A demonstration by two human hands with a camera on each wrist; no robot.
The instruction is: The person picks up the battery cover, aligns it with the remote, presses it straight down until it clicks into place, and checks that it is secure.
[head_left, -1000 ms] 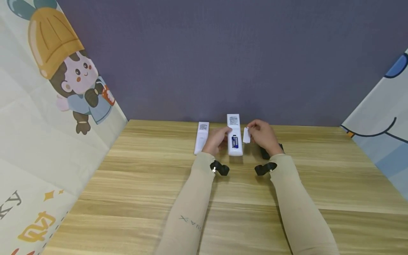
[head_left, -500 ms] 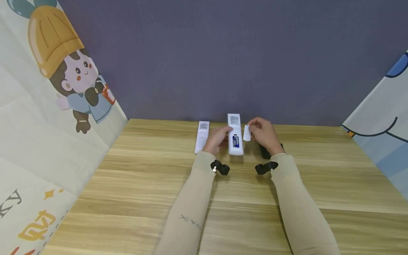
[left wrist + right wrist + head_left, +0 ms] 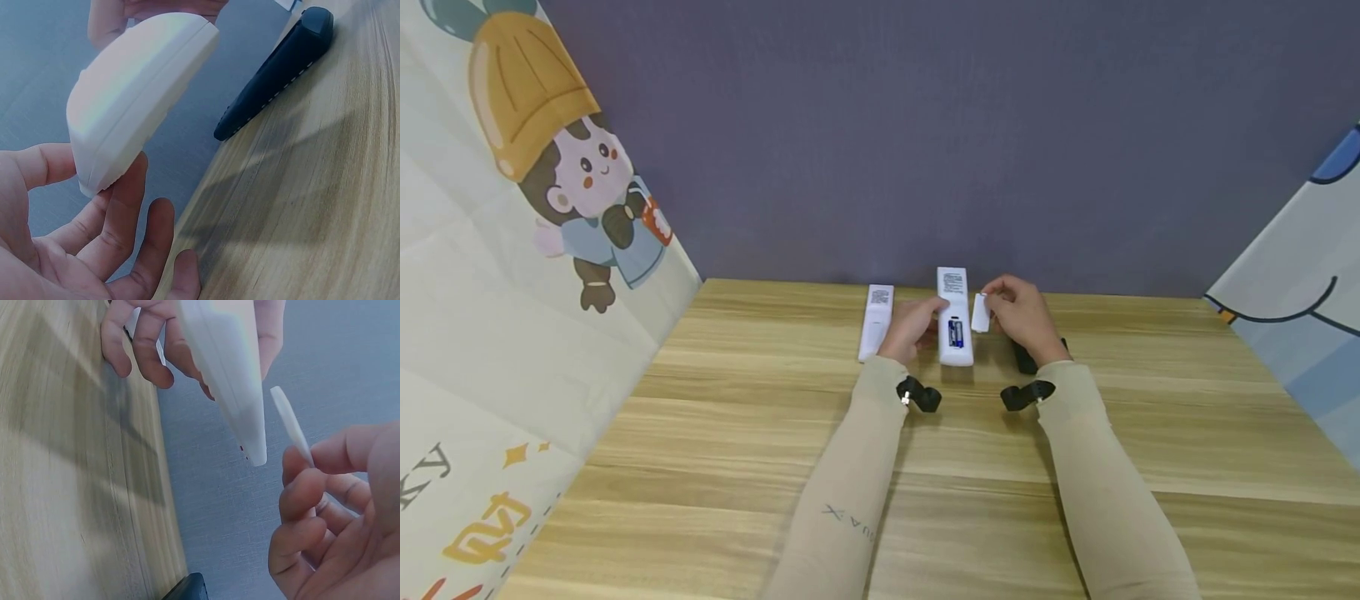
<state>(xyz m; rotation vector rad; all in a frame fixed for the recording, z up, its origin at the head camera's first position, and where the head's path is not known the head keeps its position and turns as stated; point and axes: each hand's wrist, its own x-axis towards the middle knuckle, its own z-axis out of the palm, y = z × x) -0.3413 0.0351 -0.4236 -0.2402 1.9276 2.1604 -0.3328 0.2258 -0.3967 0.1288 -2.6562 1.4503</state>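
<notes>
My left hand (image 3: pixel 912 327) holds a white remote control (image 3: pixel 953 304) by its left edge, thumb on its back and fingers underneath. The remote's back faces up, and two blue batteries (image 3: pixel 956 333) lie in its uncovered compartment. In the left wrist view the remote (image 3: pixel 137 94) is held above the table. Just right of it, my right hand (image 3: pixel 1022 317) pinches a small white battery cover (image 3: pixel 981 313) between thumb and fingertips. The right wrist view shows this cover (image 3: pixel 290 425) edge-on, apart from the remote.
A second white remote (image 3: pixel 876 323) lies back-up on the wooden table (image 3: pixel 760 433), left of my left hand. A black remote-like object (image 3: pixel 1024 358) lies partly hidden beneath my right wrist; the left wrist view shows the black object (image 3: pixel 278 72) resting near the table's back edge.
The remote and both hands appear shifted very slightly right, along with a small shift of the whole view. The cover stays pinched beside the remote.
</notes>
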